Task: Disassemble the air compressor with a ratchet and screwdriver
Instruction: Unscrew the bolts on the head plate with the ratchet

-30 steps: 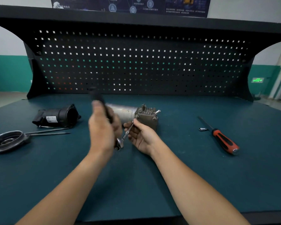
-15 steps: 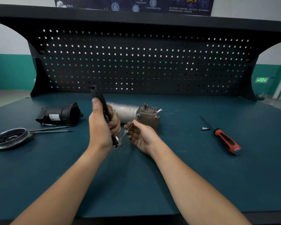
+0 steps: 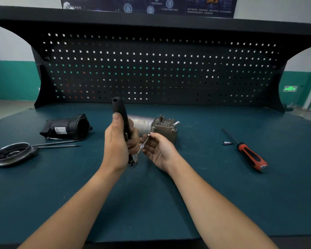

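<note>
Ratchet [image 3: 119,107] handle swung right, now nearly upright, top crossing compressor [image 3: 164,127] cylinder's left end; earlier blur gone. Left hand [image 3: 115,148] rolled with it, thumb up along grip. Right hand [image 3: 160,152] pinching extension [image 3: 143,146] edged slightly toward compressor.

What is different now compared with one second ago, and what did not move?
The left hand, gripping the ratchet, swung the handle a little to the right, toward the air compressor, so it now stands nearer to upright. Nothing was picked up or let go. The right hand pinches the thin shaft as before. The screwdriver, black housing and round cover lie where they were.
</note>
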Demonstrator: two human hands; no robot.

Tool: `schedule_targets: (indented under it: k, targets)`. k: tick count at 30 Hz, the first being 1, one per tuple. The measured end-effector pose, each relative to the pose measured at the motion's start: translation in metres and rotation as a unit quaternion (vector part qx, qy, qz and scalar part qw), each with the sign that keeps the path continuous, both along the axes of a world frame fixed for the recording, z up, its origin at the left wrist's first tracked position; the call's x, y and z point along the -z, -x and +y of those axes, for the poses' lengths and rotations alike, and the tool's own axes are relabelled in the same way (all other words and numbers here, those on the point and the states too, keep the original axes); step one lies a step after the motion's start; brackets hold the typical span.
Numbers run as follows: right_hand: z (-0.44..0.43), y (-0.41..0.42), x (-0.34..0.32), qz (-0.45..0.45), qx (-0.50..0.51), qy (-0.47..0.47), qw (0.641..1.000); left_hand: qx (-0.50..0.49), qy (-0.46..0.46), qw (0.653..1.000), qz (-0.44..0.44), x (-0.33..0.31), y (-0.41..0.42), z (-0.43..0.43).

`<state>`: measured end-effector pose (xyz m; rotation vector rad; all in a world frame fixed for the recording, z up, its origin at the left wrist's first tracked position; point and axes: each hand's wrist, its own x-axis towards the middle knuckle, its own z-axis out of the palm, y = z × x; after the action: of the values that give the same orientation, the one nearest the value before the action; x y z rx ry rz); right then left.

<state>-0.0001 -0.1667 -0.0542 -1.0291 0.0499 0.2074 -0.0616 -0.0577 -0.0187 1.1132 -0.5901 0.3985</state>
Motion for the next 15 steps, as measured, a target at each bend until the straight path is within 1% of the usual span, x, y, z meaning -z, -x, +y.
schedule_targets:
  k: [3, 5, 7, 9, 10, 11, 12, 13, 15]
  targets:
    - [0.001, 0.0, 0.0, 0.003, 0.002, -0.005, 1.0, -0.004, -0.012, 1.0, -0.012, 0.003, -0.002, 0.0]
    - [0.003, 0.002, 0.0, 0.005, 0.0, -0.002, 1.0, -0.019, -0.046, 0.998, -0.032, 0.007, -0.002, -0.001]
    - [0.003, 0.001, 0.0, 0.008, -0.001, -0.005, 1.0, -0.041, -0.127, 0.986, -0.097, 0.013, 0.0, -0.003]
    - [0.003, 0.001, -0.001, 0.013, -0.008, -0.012, 1.0, -0.041, -0.234, 0.958, -0.164, 0.019, 0.003, -0.007]
    - [0.003, 0.001, -0.002, 0.018, -0.012, -0.02, 1.0, -0.04, -0.268, 0.946, -0.181, 0.021, 0.004, -0.009]
    - [0.002, 0.0, -0.002, 0.024, -0.014, -0.027, 0.999, -0.04, -0.276, 0.942, -0.184, 0.022, 0.005, -0.01]
    - [0.001, 0.0, -0.001, 0.028, -0.017, -0.031, 0.999, -0.042, -0.258, 0.95, -0.173, 0.02, 0.006, -0.01]
    - [0.0, 0.0, -0.001, 0.031, -0.021, -0.031, 0.999, -0.045, -0.213, 0.966, -0.142, 0.018, 0.007, -0.011]
    - [-0.001, 0.0, 0.0, 0.03, -0.027, -0.033, 0.999, -0.049, -0.096, 0.993, -0.049, 0.011, 0.007, -0.009]
